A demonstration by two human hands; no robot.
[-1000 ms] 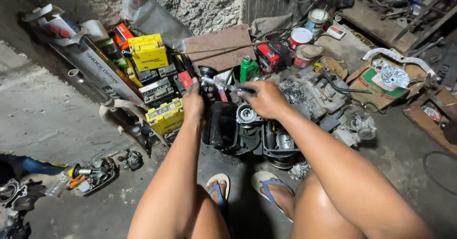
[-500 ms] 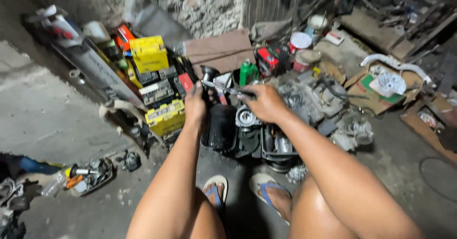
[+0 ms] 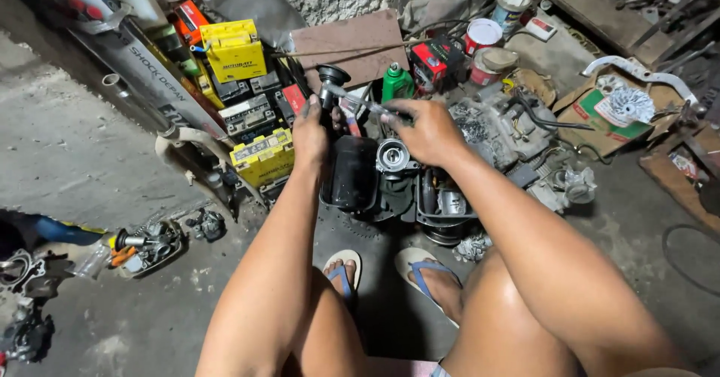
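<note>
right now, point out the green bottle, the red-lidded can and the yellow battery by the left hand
green bottle (image 3: 396,84), head view, on its body
red-lidded can (image 3: 484,32), head view, on the lid
yellow battery (image 3: 262,157), head view, on its top face

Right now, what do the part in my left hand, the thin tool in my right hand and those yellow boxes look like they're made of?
The part gripped by the left hand looks like dull grey cast metal with a black, likely rubber or plastic, round top. The thin tool held by the right hand gleams like bare steel. The yellow boxes look like smooth moulded plastic, with a faint sheen and crisp edges.
</note>
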